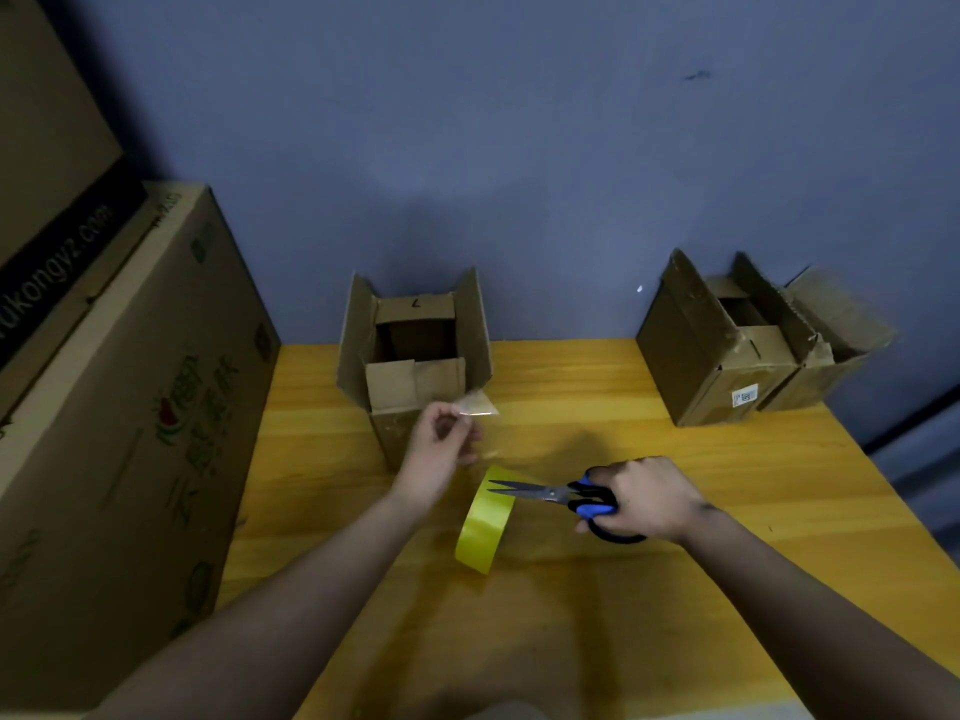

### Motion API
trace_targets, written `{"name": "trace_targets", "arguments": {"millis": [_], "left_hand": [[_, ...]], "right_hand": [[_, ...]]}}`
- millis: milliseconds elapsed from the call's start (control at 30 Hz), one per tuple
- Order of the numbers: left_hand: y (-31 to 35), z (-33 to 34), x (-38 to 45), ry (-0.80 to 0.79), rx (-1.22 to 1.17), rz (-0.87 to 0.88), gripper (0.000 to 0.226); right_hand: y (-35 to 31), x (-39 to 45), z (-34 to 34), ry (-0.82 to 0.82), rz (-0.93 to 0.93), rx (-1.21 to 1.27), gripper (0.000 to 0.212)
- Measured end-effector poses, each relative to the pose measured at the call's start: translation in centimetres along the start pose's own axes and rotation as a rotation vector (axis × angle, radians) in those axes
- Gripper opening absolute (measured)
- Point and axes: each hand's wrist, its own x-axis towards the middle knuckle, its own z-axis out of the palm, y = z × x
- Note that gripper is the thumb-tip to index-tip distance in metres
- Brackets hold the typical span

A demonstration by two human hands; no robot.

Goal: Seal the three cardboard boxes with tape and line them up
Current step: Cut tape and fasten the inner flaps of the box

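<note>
An open cardboard box [415, 350] stands at the back middle of the yellow table [623, 589], flaps up. Two more open boxes stand at the back right, one [722, 376] in front and another [836, 335] behind it. My left hand [441, 449] pinches the free end of clear tape [480, 405] just in front of the middle box. The yellow tape roll [485, 519] hangs on the tape below that hand. My right hand [644, 498] grips blue-handled scissors [561, 496], blades slightly apart and pointing left at the top of the roll.
A large printed carton [119, 433] stands against the table's left edge, with another big carton [47, 122] leaning behind it. A blue-grey wall [519, 148] runs behind the table. The table's right edge drops off beyond the right boxes.
</note>
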Motion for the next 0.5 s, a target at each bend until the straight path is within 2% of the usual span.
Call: {"name": "trace_targets", "arguments": {"millis": [167,333,500], "left_hand": [[-3.8,-0.1,-0.5,0.056,0.299,0.181,0.039],[-5.4,0.0,-1.2,0.042,0.221,0.173,0.049],[-7.2,-0.8,-1.2,0.048,0.287,0.149,0.056]], "right_hand": [[-0.6,-0.6,0.3,0.005,0.037,0.020,0.064],[-1.0,-0.8,0.8,-0.029,0.087,0.052,0.065],[-1.1,-0.9,1.0,-0.019,0.089,0.064,0.065]]}}
